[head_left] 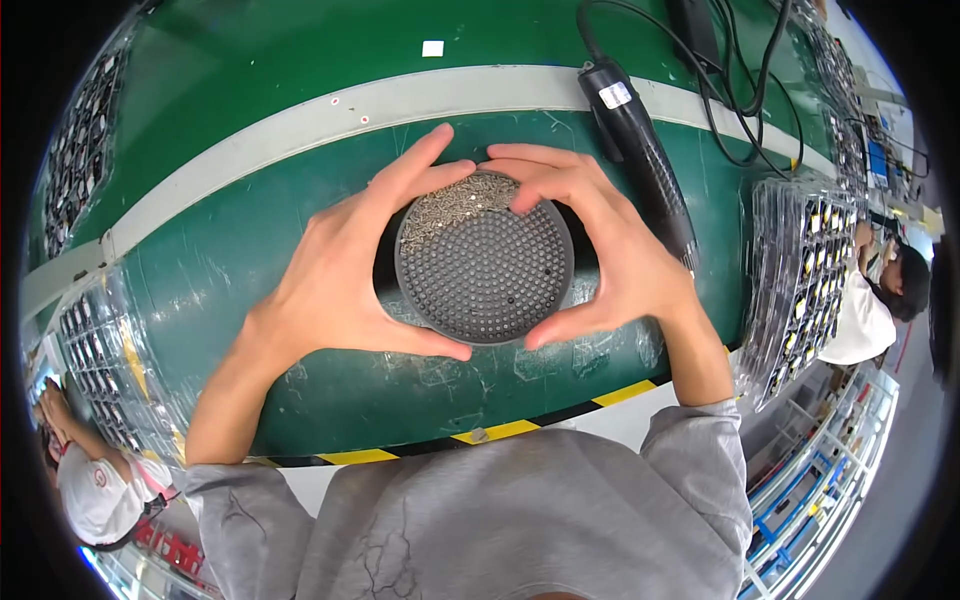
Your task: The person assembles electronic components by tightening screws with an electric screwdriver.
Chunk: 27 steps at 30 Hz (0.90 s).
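Round dish (487,285), no long axis, sits between left hand (335,265) and right hand (630,240), neither nearer; both cup its rim. Metal bits (448,207), probably screws, heap far side.

The green bench (200,260) carries a black corded tool (640,145), far and right of centre, plus clear trays (800,280) at left and right.

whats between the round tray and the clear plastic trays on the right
Moving right from the round tray: the right hand, then the tip of the black corded screwdriver, then bare green mat, all in the head view.
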Motion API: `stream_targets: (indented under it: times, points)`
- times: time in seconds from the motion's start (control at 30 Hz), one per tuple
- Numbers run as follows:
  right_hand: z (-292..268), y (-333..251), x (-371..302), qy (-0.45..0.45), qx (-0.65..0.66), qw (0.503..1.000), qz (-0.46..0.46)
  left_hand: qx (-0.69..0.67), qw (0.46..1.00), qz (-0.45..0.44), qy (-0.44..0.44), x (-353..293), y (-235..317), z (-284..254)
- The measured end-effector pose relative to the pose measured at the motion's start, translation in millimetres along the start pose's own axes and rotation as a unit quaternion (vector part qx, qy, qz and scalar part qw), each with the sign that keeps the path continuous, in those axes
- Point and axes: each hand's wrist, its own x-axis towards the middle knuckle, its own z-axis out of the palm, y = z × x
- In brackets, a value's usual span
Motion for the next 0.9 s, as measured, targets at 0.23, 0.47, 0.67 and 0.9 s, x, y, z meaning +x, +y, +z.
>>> stream_targets:
  times: [0.23,0.47,0.67,0.9]
  points:
    - [22.1,-26.8,5.1,0.021,-0.025,0.997,0.074,0.096,0.994,0.053,0.01,1.7,3.6,1.8]
    - [20.7,-8.9,-2.3,0.045,0.108,0.984,0.136,0.069,0.996,0.053,0.022,2.4,1.5,1.9]
    - [5.2,-4.4,-2.1,-0.027,0.037,0.999,0.023,0.055,0.998,0.016,-0.001,0.2,-0.5,-0.4]
    - [0.9,3.0,-1.9,-0.034,0.01,0.999,0.025,0.022,1.0,0.018,0.005,-1.9,1.4,2.2]
